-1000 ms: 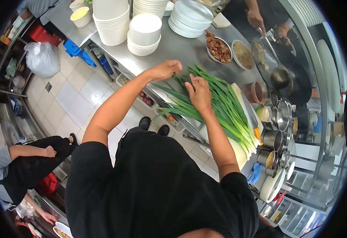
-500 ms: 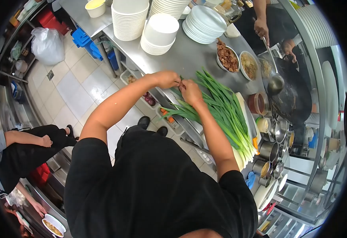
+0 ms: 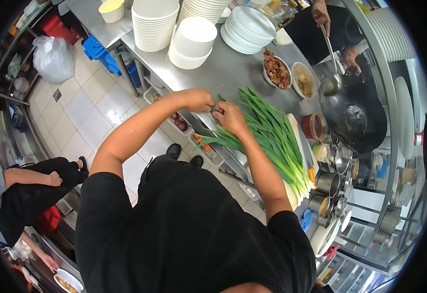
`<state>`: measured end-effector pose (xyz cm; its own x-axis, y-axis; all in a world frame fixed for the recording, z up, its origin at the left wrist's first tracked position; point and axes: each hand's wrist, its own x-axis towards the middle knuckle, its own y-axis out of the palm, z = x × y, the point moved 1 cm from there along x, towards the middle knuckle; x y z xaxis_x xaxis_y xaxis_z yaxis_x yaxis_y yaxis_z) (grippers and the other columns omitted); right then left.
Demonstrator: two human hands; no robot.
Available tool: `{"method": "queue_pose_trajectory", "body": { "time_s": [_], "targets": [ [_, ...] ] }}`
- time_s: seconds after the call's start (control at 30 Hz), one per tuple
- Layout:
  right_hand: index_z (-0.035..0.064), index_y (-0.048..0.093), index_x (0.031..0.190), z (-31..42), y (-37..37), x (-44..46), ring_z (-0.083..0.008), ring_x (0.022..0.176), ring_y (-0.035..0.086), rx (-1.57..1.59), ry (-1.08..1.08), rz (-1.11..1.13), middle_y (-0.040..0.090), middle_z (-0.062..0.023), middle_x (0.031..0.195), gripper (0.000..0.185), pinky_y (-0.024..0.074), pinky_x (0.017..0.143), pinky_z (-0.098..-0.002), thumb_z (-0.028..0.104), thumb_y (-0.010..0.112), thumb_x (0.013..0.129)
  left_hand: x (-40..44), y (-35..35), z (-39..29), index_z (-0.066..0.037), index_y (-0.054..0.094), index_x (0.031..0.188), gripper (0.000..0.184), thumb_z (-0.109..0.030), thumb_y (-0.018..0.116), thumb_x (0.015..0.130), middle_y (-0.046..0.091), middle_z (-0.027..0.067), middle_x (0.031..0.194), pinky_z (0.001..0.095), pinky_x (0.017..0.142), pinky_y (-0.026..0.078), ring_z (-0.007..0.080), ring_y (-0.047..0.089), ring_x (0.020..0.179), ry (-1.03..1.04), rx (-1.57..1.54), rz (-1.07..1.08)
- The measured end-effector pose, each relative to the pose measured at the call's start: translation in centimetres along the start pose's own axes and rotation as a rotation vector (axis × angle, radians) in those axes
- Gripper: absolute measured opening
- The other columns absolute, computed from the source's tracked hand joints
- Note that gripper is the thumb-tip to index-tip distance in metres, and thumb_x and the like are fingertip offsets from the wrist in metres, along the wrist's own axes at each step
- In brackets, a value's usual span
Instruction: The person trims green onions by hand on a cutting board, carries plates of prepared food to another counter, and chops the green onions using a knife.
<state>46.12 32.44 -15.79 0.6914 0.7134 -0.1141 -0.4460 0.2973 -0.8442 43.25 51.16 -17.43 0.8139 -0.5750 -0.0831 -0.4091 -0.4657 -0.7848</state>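
A large bundle of green onions (image 3: 272,132) lies across the counter and a white cutting board (image 3: 291,191), leafy tops toward my hands and pale ends toward the lower right. My left hand (image 3: 197,100) is closed in a pinch at the counter's edge, just past the leaf tips. Close against it, my right hand (image 3: 231,118) is also closed, its wrist over the leaves. A small dark green bit, seemingly leaf, shows between the fingers; most of it is hidden. A knife with an orange handle (image 3: 312,178) rests on the board beside the bundle.
Stacked white bowls (image 3: 190,41) and plates (image 3: 247,30) stand at the back. Bowls of browned meat (image 3: 277,71) and another food (image 3: 303,80) sit beyond the onions. Across the counter, a co-worker's hand (image 3: 321,19) holds a ladle over a wok (image 3: 355,115). Another person stands at left.
Both my hands have shifted slightly left and down, still together, and a green bit now shows between them. The co-worker's ladle has moved up and the wok has shifted.
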Motion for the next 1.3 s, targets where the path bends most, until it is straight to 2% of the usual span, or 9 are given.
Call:
{"method": "queue_pose_trajectory", "body": {
  "time_s": [0.17, 0.3, 0.43, 0.63, 0.73, 0.9, 1.13, 1.23, 1.3],
  "targets": [
    [0.0035, 0.063, 0.089, 1.1, -1.3, 0.2, -0.0337, 0.085, 0.058, 0.039, 0.062, 0.051, 0.062, -0.015, 0.094, 0.018, 0.0445, 0.077, -0.0426, 0.019, 0.064, 0.081, 0.6, 0.8, -0.7, -0.002, 0.064, 0.087, 0.018, -0.016, 0.055, 0.084, 0.062, 0.0174, 0.089, 0.0438, 0.079, 0.048, 0.0346, 0.061, 0.089, -0.045, 0.16, -0.101],
    [0.0027, 0.062, 0.084, -0.2, -0.7, 0.5, -0.0356, 0.085, 0.057, -0.109, -0.169, -0.04, 0.062, -0.0174, 0.09, 0.018, 0.0414, 0.082, -0.0443, 0.02, 0.057, 0.086, 0.2, -0.6, -2.2, -0.002, 0.064, 0.085, 0.017, -0.013, 0.052, 0.084, 0.062, 0.0184, 0.087, 0.045, 0.078, 0.048, 0.0353, 0.061, 0.085, -0.035, 0.179, -0.136],
    [0.0019, 0.065, 0.082, 0.0, -0.8, -0.1, -0.0347, 0.082, 0.058, 0.032, -0.216, -0.25, 0.064, -0.0172, 0.084, 0.02, 0.0427, 0.079, -0.0434, 0.019, 0.056, 0.087, 0.5, 0.6, -1.0, 0.0, 0.063, 0.078, 0.02, -0.016, 0.052, 0.084, 0.061, 0.0213, 0.077, 0.0491, 0.068, 0.044, 0.0421, 0.057, 0.076, 0.056, -0.182, -0.361],
    [0.0044, 0.069, 0.088, -0.3, -0.9, -0.5, -0.0325, 0.082, 0.059, 0.187, -0.085, -0.36, 0.066, -0.0145, 0.084, 0.019, 0.0442, 0.08, -0.0399, 0.021, 0.06, 0.086, 1.8, 3.1, -0.3, -0.006, 0.061, 0.078, 0.025, -0.027, 0.055, 0.092, 0.044, -0.0026, 0.061, 0.0242, 0.046, 0.031, 0.0068, 0.041, 0.051, -0.321, -1.023, -0.558],
    [0.0049, 0.07, 0.09, -0.8, -1.3, -0.5, -0.0319, 0.082, 0.061, -0.111, -0.208, -0.267, 0.066, -0.0149, 0.084, 0.023, 0.0464, 0.078, -0.04, 0.026, 0.063, 0.084, -0.3, 0.7, -0.4, -0.011, 0.056, 0.08, 0.025, -0.031, 0.052, 0.095, 0.041, -0.0066, 0.064, 0.0212, 0.042, 0.022, 0.004, 0.03, 0.045, -0.415, -1.489, -0.57],
    [0.0039, 0.069, 0.089, -1.7, -3.2, 3.1, -0.0309, 0.078, 0.063, 0.052, -0.027, -0.252, 0.066, -0.0153, 0.081, 0.023, 0.0487, 0.072, -0.0399, 0.026, 0.065, 0.082, -2.6, -0.2, 1.5, -0.013, 0.048, 0.078, 0.036, -0.044, 0.046, 0.097, 0.042, -0.0052, 0.069, 0.02, 0.043, 0.021, 0.0029, 0.025, 0.048, -0.354, -1.448, -0.6],
    [0.0022, 0.065, 0.083, -4.2, -0.3, 10.5, -0.0322, 0.078, 0.063, -0.224, 0.141, -0.119, 0.066, -0.0155, 0.081, 0.018, 0.0488, 0.071, -0.0399, 0.019, 0.065, 0.078, -4.9, 0.6, 1.9, -0.013, 0.051, 0.081, 0.028, -0.037, 0.048, 0.096, 0.051, -0.0036, 0.076, 0.0177, 0.046, 0.027, 0.0032, 0.031, 0.055, -0.328, -1.518, -0.68],
    [0.0029, 0.065, 0.088, -0.3, -0.6, 9.8, -0.0302, 0.079, 0.064, -0.097, 0.04, 0.085, 0.066, -0.0149, 0.083, 0.016, 0.0495, 0.074, -0.0377, 0.015, 0.064, 0.077, -6.7, -0.7, 1.3, -0.013, 0.053, 0.085, 0.025, -0.033, 0.046, 0.098, 0.05, -0.0055, 0.071, 0.0173, 0.042, 0.026, 0.0023, 0.034, 0.05, -0.345, -1.479, -0.76],
    [0.0015, 0.065, 0.095, 3.0, -0.4, 7.1, -0.0185, 0.073, 0.06, 0.348, -0.128, 0.216, 0.064, -0.0119, 0.085, 0.02, 0.049, 0.071, -0.0316, 0.013, 0.066, 0.079, -7.6, -1.9, 1.2, -0.012, 0.054, 0.087, 0.023, -0.032, 0.047, 0.098, 0.047, -0.0061, 0.068, 0.0175, 0.041, 0.027, 0.003, 0.041, 0.05, -0.341, -1.458, -0.802]
  ]
}}
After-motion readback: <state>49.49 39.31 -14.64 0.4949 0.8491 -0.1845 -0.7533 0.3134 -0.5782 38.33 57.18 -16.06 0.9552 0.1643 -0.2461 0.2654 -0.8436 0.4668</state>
